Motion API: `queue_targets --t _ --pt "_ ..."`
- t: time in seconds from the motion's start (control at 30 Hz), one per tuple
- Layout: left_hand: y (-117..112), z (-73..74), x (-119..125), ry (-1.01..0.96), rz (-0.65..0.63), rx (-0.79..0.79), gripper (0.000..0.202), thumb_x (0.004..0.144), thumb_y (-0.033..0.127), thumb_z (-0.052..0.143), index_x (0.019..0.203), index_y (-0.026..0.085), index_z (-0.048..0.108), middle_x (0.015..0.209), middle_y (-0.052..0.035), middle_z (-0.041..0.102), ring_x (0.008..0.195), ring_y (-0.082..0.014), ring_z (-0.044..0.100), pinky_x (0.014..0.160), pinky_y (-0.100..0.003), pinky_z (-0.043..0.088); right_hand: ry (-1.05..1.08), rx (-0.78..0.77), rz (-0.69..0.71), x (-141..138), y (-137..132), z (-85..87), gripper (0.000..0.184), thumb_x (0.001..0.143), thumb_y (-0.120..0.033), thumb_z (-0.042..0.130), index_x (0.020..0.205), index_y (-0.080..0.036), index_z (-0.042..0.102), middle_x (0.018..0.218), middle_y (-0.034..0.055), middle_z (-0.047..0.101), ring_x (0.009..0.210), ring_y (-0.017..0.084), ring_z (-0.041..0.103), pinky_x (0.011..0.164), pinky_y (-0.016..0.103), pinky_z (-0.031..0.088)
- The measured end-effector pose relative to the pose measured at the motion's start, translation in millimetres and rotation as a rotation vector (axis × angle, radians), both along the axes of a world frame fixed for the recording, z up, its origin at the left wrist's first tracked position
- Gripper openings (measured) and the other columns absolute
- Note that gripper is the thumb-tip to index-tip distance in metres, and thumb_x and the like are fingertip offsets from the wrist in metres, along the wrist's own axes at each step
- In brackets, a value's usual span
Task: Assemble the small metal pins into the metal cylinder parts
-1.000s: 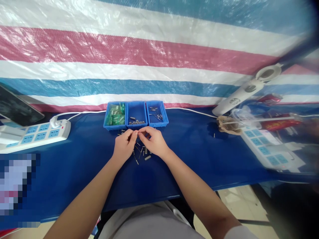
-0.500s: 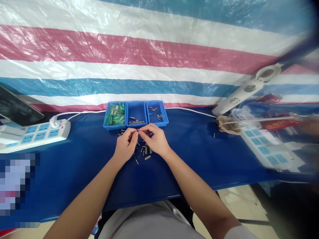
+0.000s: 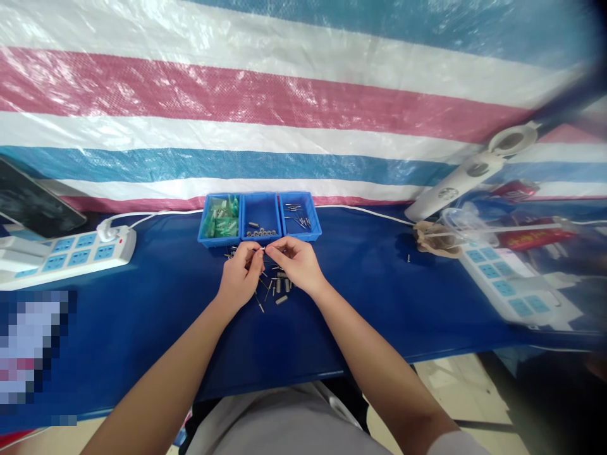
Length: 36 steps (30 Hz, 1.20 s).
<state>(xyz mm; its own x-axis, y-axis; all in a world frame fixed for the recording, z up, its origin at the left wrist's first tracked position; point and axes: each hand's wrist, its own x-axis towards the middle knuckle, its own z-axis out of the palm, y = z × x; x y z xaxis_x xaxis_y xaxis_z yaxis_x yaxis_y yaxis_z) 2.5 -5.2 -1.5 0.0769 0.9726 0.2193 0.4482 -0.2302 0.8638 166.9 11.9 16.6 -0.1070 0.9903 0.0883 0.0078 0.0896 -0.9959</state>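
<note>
My left hand [image 3: 241, 275] and my right hand [image 3: 298, 264] meet fingertip to fingertip over the blue table, just in front of the bins. Both are closed in a pinch on a small, thin metal pin [image 3: 263, 249], which shows between the fingertips; its ends are hidden. Below the hands lies a loose pile of thin metal pins [image 3: 259, 302] and short grey metal cylinders [image 3: 281, 299]. Past the fingers, the middle blue bin [image 3: 260, 205] holds small round metal parts [image 3: 262, 233]. Several thin pins [image 3: 301, 220] lie in the right bin [image 3: 296, 199].
The left bin [image 3: 219, 241] contains green plastic packets [image 3: 226, 225]. Power strips [image 3: 85, 251] stand at the left and, with a crumpled brown paper [image 3: 436, 239], at the right. A white cylinder [image 3: 455, 188] leans by the striped sheet [image 3: 284, 104]. A small screw [image 3: 408, 258] lies apart.
My fingertips have drawn slightly apart, and more of the pin shows between them. A blurred hand at the far right edge has gone from view.
</note>
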Motion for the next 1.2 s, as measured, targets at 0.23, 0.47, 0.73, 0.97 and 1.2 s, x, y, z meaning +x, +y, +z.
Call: queue_targets --t 0.23,0.47,0.73,0.97,1.2 --pt "-0.4 2.9 0.0 0.024 0.021 0.027 0.024 0.101 0.041 0.047 0.095 0.021 0.060 0.064 0.0036 0.062 0.058 -0.0113 0.061 0.062 -0.022 0.047 -0.137 0.020 0.008 2.0 -2.9 2.9 0.034 0.090 -0.049 0.067 0.080 -0.018 0.073 0.073 0.0018 0.071 0.064 0.014 0.061 0.062 0.025 0.047" --pt "-0.8 4.8 -1.2 0.072 0.029 0.011 0.028 0.102 0.039 0.045 0.091 0.020 0.062 0.063 0.0026 0.063 0.057 -0.0111 0.059 0.060 -0.022 0.045 -0.115 -0.071 0.039 1.7 -3.2 1.7 0.047 0.092 -0.057 0.061 0.068 -0.018 0.066 0.061 -0.0005 0.062 0.056 0.011 0.056 0.056 0.023 0.044" --pt "-0.9 4.3 -0.7 0.053 0.018 -0.022 0.029 0.102 0.040 0.045 0.093 0.020 0.064 0.063 0.0032 0.063 0.056 -0.0104 0.059 0.060 -0.022 0.044 0.051 -0.207 -0.222 10.3 10.7 -0.2 0.049 0.090 -0.064 0.057 0.087 -0.017 0.070 0.063 0.0003 0.065 0.048 0.010 0.054 0.046 0.022 0.041" --pt "-0.3 2.7 -1.5 0.042 0.025 -0.023 0.028 0.101 0.040 0.046 0.093 0.020 0.065 0.063 0.0027 0.062 0.057 -0.0113 0.060 0.061 -0.023 0.045 -0.372 -0.020 -0.148 17.1 6.3 0.8 0.019 0.091 -0.038 0.062 0.092 -0.021 0.071 0.080 0.0013 0.074 0.067 0.014 0.065 0.067 0.027 0.051" --pt "-0.8 4.3 -1.4 0.058 0.009 -0.027 0.028 0.101 0.041 0.046 0.093 0.020 0.064 0.063 0.0028 0.062 0.057 -0.0112 0.060 0.061 -0.023 0.044 -0.852 -0.001 -0.070 22.2 3.1 7.6 0.015 0.087 -0.022 0.063 0.096 -0.026 0.074 0.085 -0.0003 0.076 0.078 0.019 0.069 0.070 0.029 0.049"
